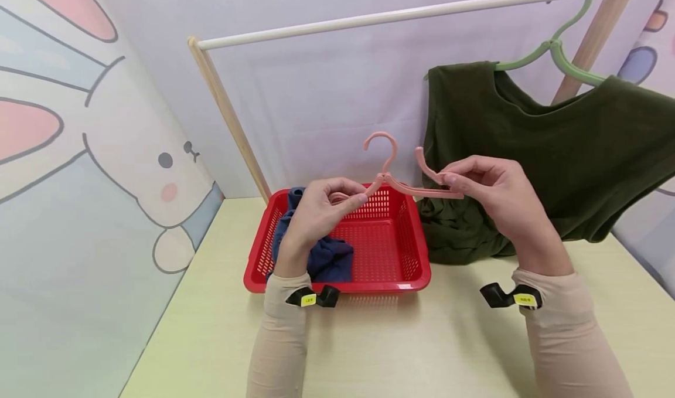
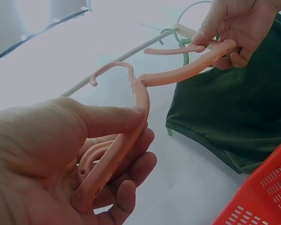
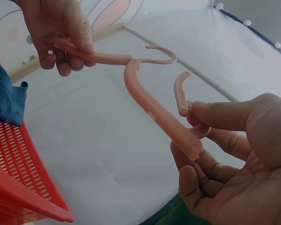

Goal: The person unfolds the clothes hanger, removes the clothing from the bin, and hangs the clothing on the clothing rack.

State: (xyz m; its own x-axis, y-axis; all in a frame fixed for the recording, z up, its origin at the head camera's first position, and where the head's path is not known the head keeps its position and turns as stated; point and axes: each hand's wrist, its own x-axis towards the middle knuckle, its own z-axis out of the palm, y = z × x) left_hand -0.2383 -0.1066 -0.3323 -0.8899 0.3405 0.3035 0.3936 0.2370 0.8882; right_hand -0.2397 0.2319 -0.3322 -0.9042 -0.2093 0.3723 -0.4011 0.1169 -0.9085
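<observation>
A pink folding clothes hanger is held up between both hands, over the back of the red basket, its hook pointing upward. My left hand grips one arm of it, thumb on the front and fingers behind. In the left wrist view a folded section of the pink hanger lies inside that palm. My right hand pinches a short curved end piece, which sticks up at an angle from the other arm. The right wrist view shows this end piece between thumb and forefinger, close to the arm's tip.
A red basket with dark blue cloth stands on the pale table. Behind, a wooden-legged rack carries a white rod. A dark green garment hangs from it on a green hanger, its lower part bunched on the table.
</observation>
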